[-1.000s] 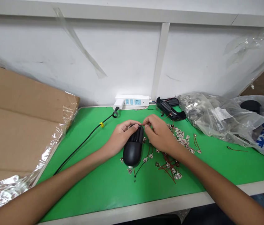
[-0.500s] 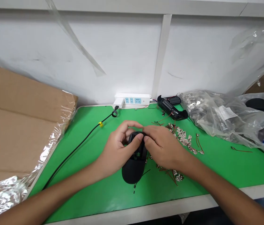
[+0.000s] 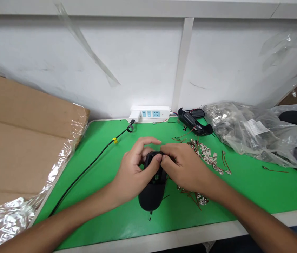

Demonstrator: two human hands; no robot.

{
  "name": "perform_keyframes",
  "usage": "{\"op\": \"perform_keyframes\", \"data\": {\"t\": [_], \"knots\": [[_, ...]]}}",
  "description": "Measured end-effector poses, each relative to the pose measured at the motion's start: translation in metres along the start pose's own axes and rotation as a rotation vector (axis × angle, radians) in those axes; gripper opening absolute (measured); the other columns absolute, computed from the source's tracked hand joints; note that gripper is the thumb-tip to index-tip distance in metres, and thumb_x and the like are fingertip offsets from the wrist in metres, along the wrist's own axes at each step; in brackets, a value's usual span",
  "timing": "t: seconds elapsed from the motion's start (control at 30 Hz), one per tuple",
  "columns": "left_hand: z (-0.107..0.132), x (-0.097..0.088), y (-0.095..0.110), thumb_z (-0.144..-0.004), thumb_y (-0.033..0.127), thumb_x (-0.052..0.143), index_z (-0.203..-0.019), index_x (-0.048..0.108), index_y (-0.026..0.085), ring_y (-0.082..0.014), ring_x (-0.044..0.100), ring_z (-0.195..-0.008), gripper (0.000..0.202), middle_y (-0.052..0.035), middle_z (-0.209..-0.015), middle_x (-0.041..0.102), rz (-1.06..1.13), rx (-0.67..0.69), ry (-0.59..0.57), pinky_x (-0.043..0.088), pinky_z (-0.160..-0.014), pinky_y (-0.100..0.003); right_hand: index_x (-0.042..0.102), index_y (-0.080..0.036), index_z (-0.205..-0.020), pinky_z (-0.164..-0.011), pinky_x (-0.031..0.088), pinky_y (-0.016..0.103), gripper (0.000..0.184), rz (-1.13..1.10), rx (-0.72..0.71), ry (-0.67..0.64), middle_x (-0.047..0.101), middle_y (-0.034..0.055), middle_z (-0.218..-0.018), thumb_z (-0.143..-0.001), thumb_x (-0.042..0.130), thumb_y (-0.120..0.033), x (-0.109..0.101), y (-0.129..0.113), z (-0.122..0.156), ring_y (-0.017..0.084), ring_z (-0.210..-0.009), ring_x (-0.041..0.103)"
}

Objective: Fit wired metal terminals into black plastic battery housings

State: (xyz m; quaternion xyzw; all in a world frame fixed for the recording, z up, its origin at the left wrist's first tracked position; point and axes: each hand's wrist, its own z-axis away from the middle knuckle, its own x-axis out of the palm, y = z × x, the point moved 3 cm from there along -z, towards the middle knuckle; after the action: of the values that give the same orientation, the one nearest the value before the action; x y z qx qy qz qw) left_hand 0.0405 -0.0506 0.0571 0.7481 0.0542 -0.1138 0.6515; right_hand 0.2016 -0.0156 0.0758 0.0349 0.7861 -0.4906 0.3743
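Over the green mat, a black mouse-shaped plastic housing (image 3: pixel 152 196) is held with its rounded end toward me and its open compartment facing up. A bit of green circuit board (image 3: pixel 156 177) shows inside. My left hand (image 3: pixel 138 168) grips the housing from the left, thumb over the far end and index finger raised. My right hand (image 3: pixel 182 163) is closed in a pinch at the far right edge of the compartment; whatever lies between its fingertips is hidden. Small metal contacts (image 3: pixel 209 156), some with red wires, lie scattered beyond and beneath my right forearm.
More black housings (image 3: pixel 194 121) lie at the back, right of a white power strip (image 3: pixel 151 112). A black cable (image 3: pixel 85 168) crosses the mat on the left, beside plastic-wrapped cardboard (image 3: pixel 27 133). Clear plastic bags (image 3: pixel 253 130) of parts fill the right rear.
My left index fingertip has parted slightly from my right hand. The housing sits a touch lower in view, and the whole view has shifted slightly. Both hands stay at the housing's far end.
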Motion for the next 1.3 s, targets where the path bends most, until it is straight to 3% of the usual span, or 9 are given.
{"op": "perform_keyframes", "data": {"t": [0.13,0.23,0.33,0.4,0.67,0.9,1.03,1.17,1.3], "knots": [[-0.009,-0.005,-0.004,-0.096,0.047,0.071,-0.122,0.067,0.025,-0.0139,0.053,-0.067,0.033,0.0027,-0.075,0.061,0.173,-0.086,0.01,0.04,-0.059,-0.023,0.045,-0.023,-0.071,-0.059,0.034,0.031,0.031,-0.021,0.022,0.001,0.056,-0.0019,-0.067,-0.102,0.047,-0.03,0.0,0.009,-0.003,0.017,-0.064,0.05],[-0.02,-0.014,-0.004,-0.095,0.044,0.072,-0.109,0.077,0.021,-0.0158,0.061,-0.083,0.027,-0.0025,-0.094,0.071,0.189,-0.082,0.116,0.048,-0.071,-0.023,0.06,-0.023,-0.096,-0.072,0.047,0.034,0.029,-0.047,0.051,0.012,0.07,0.0032,-0.094,-0.103,0.055,-0.05,-0.002,0.012,-0.001,0.022,-0.085,0.064],[-0.027,-0.023,-0.005,-0.092,0.043,0.075,-0.109,0.079,0.021,-0.0156,0.062,-0.087,0.029,-0.003,-0.098,0.072,0.279,-0.151,0.231,0.05,-0.071,-0.021,0.054,-0.021,-0.135,-0.091,0.053,0.046,0.07,0.061,0.019,0.055,0.068,0.0137,-0.131,-0.087,0.072,-0.069,-0.003,0.008,0.003,0.033,-0.116,0.065],[-0.029,-0.025,-0.008,-0.091,0.044,0.076,-0.112,0.078,0.02,-0.0151,0.063,-0.085,0.033,-0.0034,-0.1,0.073,0.408,-0.229,0.269,0.052,-0.068,-0.02,0.048,-0.018,-0.144,-0.098,0.052,0.054,0.089,0.198,-0.061,0.076,0.063,0.0199,-0.14,-0.08,0.078,-0.071,0.001,0.003,0.006,0.04,-0.124,0.062],[-0.037,-0.027,-0.029,-0.093,0.038,0.07,-0.12,0.069,0.021,-0.0129,0.07,-0.063,0.032,-0.0021,-0.09,0.071,0.681,-0.395,0.115,0.057,-0.057,-0.022,0.049,-0.015,-0.142,-0.096,0.055,0.051,0.059,0.329,-0.276,0.111,0.068,0.0179,-0.129,-0.093,0.068,-0.04,-0.012,0.01,-0.001,0.034,-0.114,0.067],[-0.052,-0.041,-0.037,-0.092,0.05,0.075,-0.106,0.072,0.016,-0.0125,0.069,-0.056,0.036,-0.0019,-0.074,0.071,0.305,-0.212,-0.251,0.046,-0.047,-0.019,0.047,-0.027,-0.15,-0.11,0.052,0.047,0.07,0.229,-0.314,-0.032,0.063,0.0108,-0.144,-0.085,0.073,-0.028,-0.057,0.034,-0.003,0.031,-0.129,0.063],[-0.053,-0.042,-0.042,-0.093,0.045,0.077,-0.109,0.072,0.015,-0.014,0.073,-0.063,0.035,-0.0046,-0.077,0.076,0.209,-0.205,-0.477,0.048,-0.053,-0.021,0.05,-0.027,-0.144,-0.113,0.048,0.051,0.056,0.246,-0.355,0.207,0.061,0.0121,-0.142,-0.091,0.069,-0.029,-0.065,0.046,-0.009,0.032,-0.133,0.058],[-0.05,-0.031,-0.05,-0.092,0.045,0.08,-0.114,0.068,0.014,-0.0145,0.075,-0.07,0.04,-0.0049,-0.079,0.077,0.261,-0.162,-0.365,0.053,-0.063,-0.023,0.053,-0.023,-0.124,-0.097,0.052,0.048,0.029,0.251,-0.214,0.514,0.064,0.0133,-0.12,-0.098,0.06,-0.034,-0.058,0.055,-0.013,0.031,-0.113,0.062],[-0.046,-0.02,-0.053,-0.089,0.047,0.083,-0.12,0.063,0.015,-0.0147,0.076,-0.073,0.049,-0.0046,-0.086,0.079,0.266,-0.124,-0.202,0.053,-0.067,-0.024,0.052,-0.022,-0.104,-0.077,0.048,0.039,0.013,0.286,-0.064,0.233,0.064,0.0079,-0.1,-0.099,0.051,-0.035,-0.03,0.052,-0.011,0.025,-0.089,0.061]]}}
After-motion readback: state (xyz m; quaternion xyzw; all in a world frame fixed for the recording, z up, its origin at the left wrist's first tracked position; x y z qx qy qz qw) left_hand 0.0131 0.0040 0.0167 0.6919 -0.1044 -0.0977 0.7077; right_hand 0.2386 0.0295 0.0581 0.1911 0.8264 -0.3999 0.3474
